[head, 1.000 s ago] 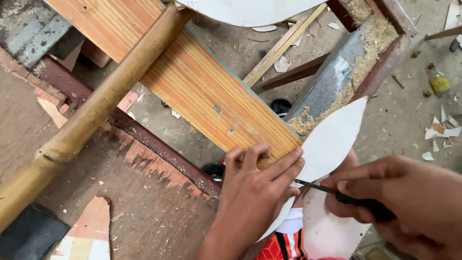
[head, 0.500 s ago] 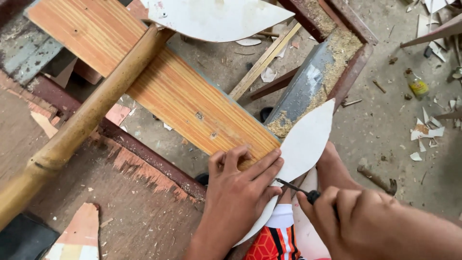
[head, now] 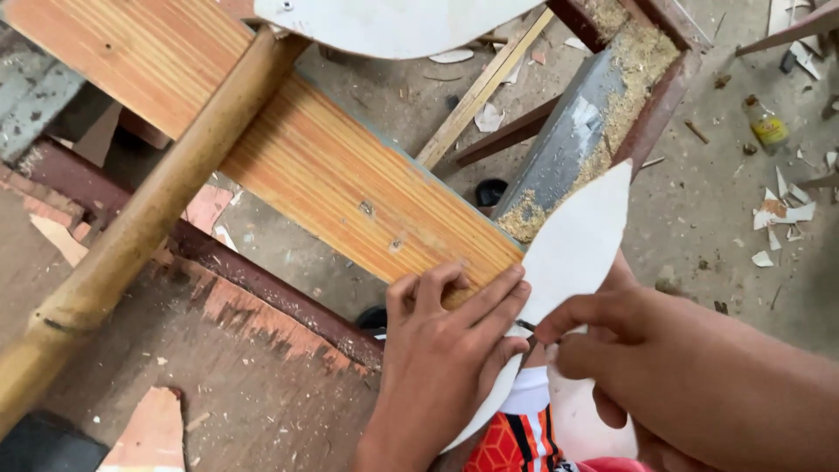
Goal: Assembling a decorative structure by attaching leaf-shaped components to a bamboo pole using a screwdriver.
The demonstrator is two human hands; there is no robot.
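Right hand [head: 612, 336] now nearer, fingers closed on dark tool; left hand [head: 450, 350] flat, open on white leaf-shaped panel [head: 581, 240].

Dusty grey concrete floor [head: 699, 227], littered with white offcut scraps [head: 782, 214] and a small yellow-labelled bottle [head: 765, 125]. Rust-red metal frame [head: 262, 284] carries sawdust on a grey panel [head: 568, 131]; thick bamboo pole [head: 149, 218] lies diagonally. Even daylight.
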